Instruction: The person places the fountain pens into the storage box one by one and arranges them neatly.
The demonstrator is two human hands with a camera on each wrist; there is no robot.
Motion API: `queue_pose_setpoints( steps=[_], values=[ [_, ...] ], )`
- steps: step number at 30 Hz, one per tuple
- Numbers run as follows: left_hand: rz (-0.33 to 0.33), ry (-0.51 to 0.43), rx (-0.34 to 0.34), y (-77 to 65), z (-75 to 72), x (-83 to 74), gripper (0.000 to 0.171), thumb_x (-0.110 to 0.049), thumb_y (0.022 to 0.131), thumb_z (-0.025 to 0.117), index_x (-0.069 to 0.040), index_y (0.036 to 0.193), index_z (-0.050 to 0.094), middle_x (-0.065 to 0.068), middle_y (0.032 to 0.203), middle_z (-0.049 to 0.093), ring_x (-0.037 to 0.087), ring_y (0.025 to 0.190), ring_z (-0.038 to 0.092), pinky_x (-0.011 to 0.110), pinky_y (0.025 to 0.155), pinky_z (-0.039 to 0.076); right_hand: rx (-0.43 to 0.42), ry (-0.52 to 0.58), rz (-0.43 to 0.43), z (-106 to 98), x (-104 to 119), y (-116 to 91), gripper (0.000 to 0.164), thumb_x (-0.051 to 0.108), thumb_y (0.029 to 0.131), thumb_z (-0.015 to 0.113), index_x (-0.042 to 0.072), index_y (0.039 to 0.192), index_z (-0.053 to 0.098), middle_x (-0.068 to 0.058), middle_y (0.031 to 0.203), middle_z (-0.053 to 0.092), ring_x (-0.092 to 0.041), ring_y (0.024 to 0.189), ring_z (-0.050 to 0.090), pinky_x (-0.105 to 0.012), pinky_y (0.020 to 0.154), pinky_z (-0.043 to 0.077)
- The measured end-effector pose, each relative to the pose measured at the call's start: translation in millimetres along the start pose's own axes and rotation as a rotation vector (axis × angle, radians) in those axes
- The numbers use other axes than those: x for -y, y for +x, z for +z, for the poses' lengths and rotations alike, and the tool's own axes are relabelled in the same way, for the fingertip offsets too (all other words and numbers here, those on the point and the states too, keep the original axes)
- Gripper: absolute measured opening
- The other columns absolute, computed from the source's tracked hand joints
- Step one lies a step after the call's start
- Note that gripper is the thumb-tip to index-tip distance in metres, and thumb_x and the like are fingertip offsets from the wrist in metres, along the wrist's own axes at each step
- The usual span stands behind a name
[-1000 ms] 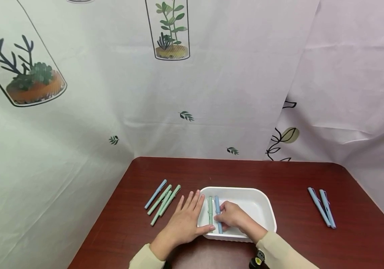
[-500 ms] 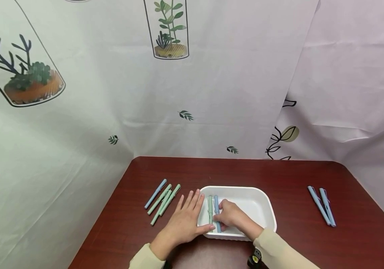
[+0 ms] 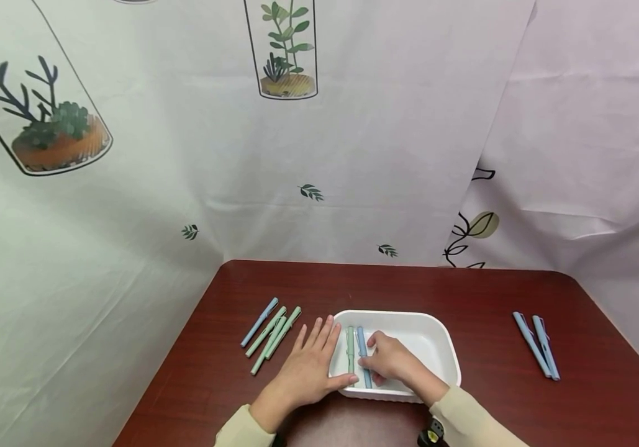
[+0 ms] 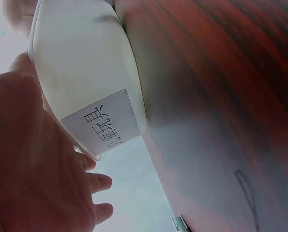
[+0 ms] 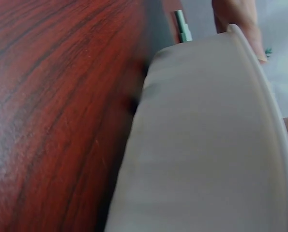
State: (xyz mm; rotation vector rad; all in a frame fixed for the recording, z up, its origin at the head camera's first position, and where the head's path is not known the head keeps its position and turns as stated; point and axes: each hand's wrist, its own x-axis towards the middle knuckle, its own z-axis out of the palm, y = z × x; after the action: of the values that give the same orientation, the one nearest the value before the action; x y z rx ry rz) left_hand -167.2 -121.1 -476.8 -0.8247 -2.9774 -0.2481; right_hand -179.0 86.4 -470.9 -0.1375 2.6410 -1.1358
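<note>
A white plastic tray (image 3: 420, 341) sits near the middle of the table's front. Inside, at its left end, a green pen (image 3: 350, 347) and a blue pen (image 3: 361, 338) lie side by side. My left hand (image 3: 309, 366) lies with fingers spread over the tray's left rim, thumb across the front left corner. Over the tray, my right hand (image 3: 394, 361) has its thumb tip on the blue pen, while the other fingers stand slightly off its right side. The left wrist view shows a printed label (image 4: 102, 121) on the tray's outer wall; the right wrist view mostly shows the tray wall (image 5: 206, 130).
Left of the tray lie a blue pen (image 3: 259, 323) and several green pens (image 3: 267, 332). Far to the right, two blue pens (image 3: 537, 347) rest on the dark red table (image 3: 481, 310). A patterned white cloth (image 3: 386, 155) hangs behind and at the sides.
My right fingers have loosened from the blue pen and drawn slightly right, apart from the thumb. The blue pen and my left hand stay in place.
</note>
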Motion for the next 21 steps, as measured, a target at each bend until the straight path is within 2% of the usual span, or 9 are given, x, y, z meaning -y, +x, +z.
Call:
queue_pose_setpoints(
  steps=[4, 14, 21],
  values=[
    [-0.001, 0.002, 0.001, -0.1, 0.2, -0.1, 0.102, -0.078, 0.091, 0.045, -0.007, 0.161, 0.026, 0.015, 0.167, 0.021, 0.035, 0.154, 0.019, 0.056, 0.122, 0.019, -0.029, -0.014, -0.027, -8, 0, -6, 0.034, 0.015, 0.085, 0.077, -0.001, 0.11, 0.06, -0.002, 0.064, 0.06, -0.014, 0.051, 0.058, -0.028, 0.057, 0.042],
    [-0.008, -0.016, 0.005, 0.1, 0.3, -0.1, 0.1, -0.074, 0.091, 0.051, -0.008, 0.161, 0.025, 0.014, 0.168, 0.02, 0.034, 0.155, 0.018, 0.056, 0.122, 0.018, -0.152, -0.032, -0.052, -29, -6, -22, 0.033, 0.016, 0.085, 0.078, 0.006, 0.114, 0.065, 0.005, 0.072, 0.061, -0.01, 0.058, 0.056, -0.027, 0.055, 0.043],
    [-0.012, -0.023, 0.009, 0.6, 0.2, 0.2, 0.1, -0.074, 0.091, 0.051, -0.008, 0.161, 0.025, 0.014, 0.168, 0.02, 0.034, 0.155, 0.018, 0.056, 0.123, 0.017, -0.191, -0.015, -0.06, -47, -8, -34, 0.036, 0.016, 0.087, 0.077, 0.005, 0.119, 0.064, 0.006, 0.077, 0.062, -0.009, 0.063, 0.058, -0.027, 0.056, 0.044]
  ],
)
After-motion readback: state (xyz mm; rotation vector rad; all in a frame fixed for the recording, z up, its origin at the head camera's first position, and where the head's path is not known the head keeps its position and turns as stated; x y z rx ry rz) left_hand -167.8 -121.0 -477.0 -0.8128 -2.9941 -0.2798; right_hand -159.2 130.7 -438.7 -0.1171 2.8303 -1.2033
